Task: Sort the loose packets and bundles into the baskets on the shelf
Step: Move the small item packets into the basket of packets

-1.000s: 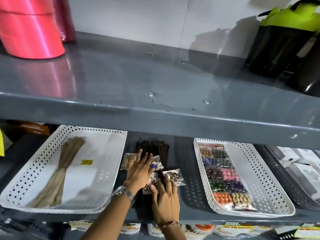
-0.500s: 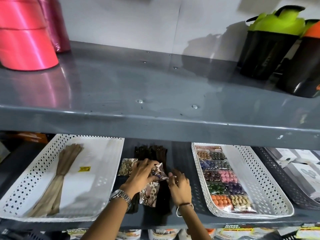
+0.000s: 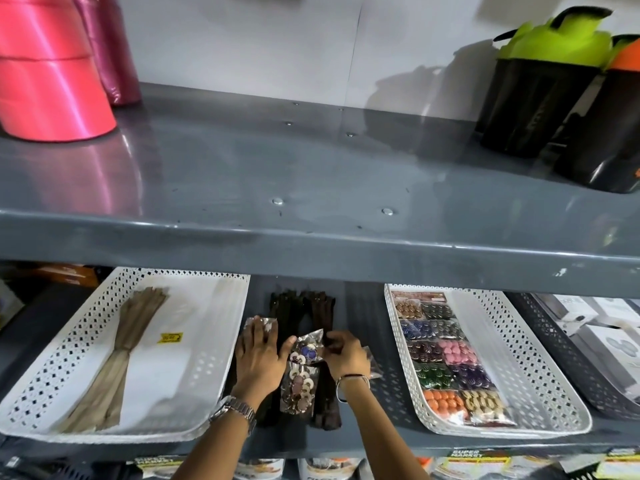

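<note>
Left hand (image 3: 258,355): palm down, fingers spread flat, watch on wrist. Right hand (image 3: 344,353): fingers curled in a pinch, bangle on wrist. Both forearms reach forward.

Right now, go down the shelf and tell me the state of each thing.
Left basket: holds one tan bundle.
Right basket: half filled with button packets.
Dark bundles: loose between the baskets.
Clear packet: pinched by right hand.
Left hand: flat on a foil packet.
</note>
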A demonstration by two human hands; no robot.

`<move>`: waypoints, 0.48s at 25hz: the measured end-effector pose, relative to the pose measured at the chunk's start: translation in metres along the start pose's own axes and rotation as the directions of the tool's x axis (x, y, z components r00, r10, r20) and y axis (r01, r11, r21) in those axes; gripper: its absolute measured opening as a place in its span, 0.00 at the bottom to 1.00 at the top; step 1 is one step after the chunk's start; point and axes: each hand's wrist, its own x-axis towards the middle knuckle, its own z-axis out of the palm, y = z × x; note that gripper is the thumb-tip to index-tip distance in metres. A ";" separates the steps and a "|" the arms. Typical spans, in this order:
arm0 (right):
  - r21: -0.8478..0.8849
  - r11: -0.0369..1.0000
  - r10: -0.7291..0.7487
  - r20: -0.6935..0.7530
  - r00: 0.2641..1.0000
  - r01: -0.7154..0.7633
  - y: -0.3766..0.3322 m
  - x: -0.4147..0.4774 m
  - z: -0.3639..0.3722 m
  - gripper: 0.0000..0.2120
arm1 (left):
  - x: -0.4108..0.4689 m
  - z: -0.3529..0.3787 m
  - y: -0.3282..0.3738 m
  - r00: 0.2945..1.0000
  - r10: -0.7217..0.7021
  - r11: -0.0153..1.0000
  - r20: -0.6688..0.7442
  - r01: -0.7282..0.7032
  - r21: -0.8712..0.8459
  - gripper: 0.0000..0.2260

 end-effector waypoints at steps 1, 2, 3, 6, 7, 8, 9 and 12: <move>0.051 0.999 -0.007 -0.014 1.000 0.008 -0.001 -0.001 -0.001 0.13 | 0.000 0.000 0.001 1.000 -0.006 1.000 0.000 0.006 0.003 0.28; 0.119 0.993 -0.014 -0.053 0.998 0.020 0.001 -0.001 -0.005 0.12 | 0.000 0.001 0.002 1.000 -0.010 1.000 0.005 0.010 0.002 0.28; 0.187 0.982 -0.007 -0.128 0.992 0.031 0.005 -0.002 -0.010 0.12 | -0.001 0.001 0.002 1.000 -0.015 1.000 0.017 0.015 -0.002 0.28; 0.160 0.987 0.056 -0.357 0.932 0.002 0.028 -0.007 -0.025 0.10 | 0.000 0.002 0.003 0.998 -0.040 0.999 0.053 0.041 -0.014 0.27; 0.000 0.999 0.051 -0.353 0.934 -0.055 0.035 -0.009 -0.025 0.10 | 0.000 0.003 0.004 0.997 -0.043 0.999 0.059 0.044 -0.013 0.27; -0.177 0.981 0.020 -0.340 0.940 -0.085 0.041 -0.012 -0.024 0.12 | 0.000 0.003 0.004 0.997 -0.044 0.999 0.062 0.045 -0.015 0.27; -0.314 0.947 -0.049 -0.337 0.940 -0.063 0.044 -0.016 -0.020 0.13 | 0.001 0.004 0.005 0.997 -0.045 0.999 0.066 0.047 -0.024 0.28; -0.462 0.859 -0.358 -0.234 0.904 0.220 0.050 -0.024 -0.007 0.18 | 0.005 0.005 0.009 0.996 -0.040 0.996 0.084 0.046 -0.070 0.28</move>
